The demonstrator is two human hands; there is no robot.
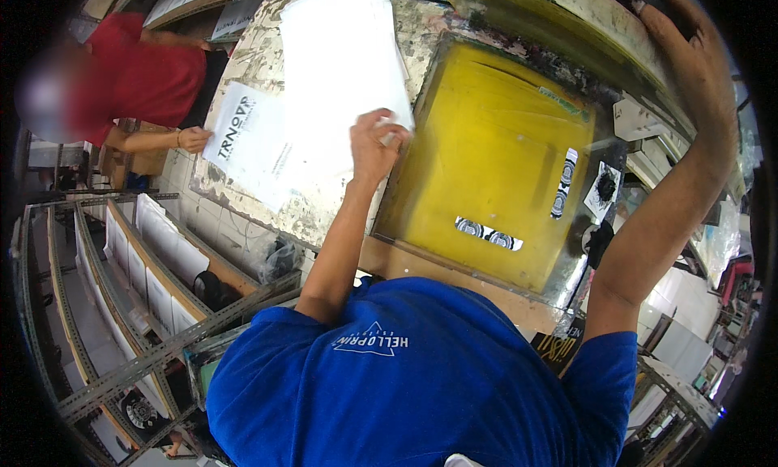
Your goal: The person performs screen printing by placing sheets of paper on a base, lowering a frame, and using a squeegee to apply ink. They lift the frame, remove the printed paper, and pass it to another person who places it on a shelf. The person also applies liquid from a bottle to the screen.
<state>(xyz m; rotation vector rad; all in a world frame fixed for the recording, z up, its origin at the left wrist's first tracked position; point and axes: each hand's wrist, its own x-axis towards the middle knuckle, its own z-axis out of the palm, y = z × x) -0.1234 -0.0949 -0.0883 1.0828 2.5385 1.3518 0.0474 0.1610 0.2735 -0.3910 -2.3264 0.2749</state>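
My left hand (377,147) is over the right edge of a tall pile of white sheets (340,62). Its fingers are curled in, thumb near the index finger; whatever they may pinch does not show. Up at the far right, my right hand (685,58) is closed round the end of a long pale beam (559,54), its fingertips partly hidden. Between my arms lies a yellow printing screen (486,159) in a dark frame. Two black-and-white patterned strips, one upright (564,183) and one slanted (489,234), lie on it.
At the left, a person in a red shirt (154,70) holds a white sheet with black print (247,139) at the paint-stained table (251,58). Metal racks (154,297) with white boards stand at lower left. A black-smeared white card (604,190) lies right of the screen.
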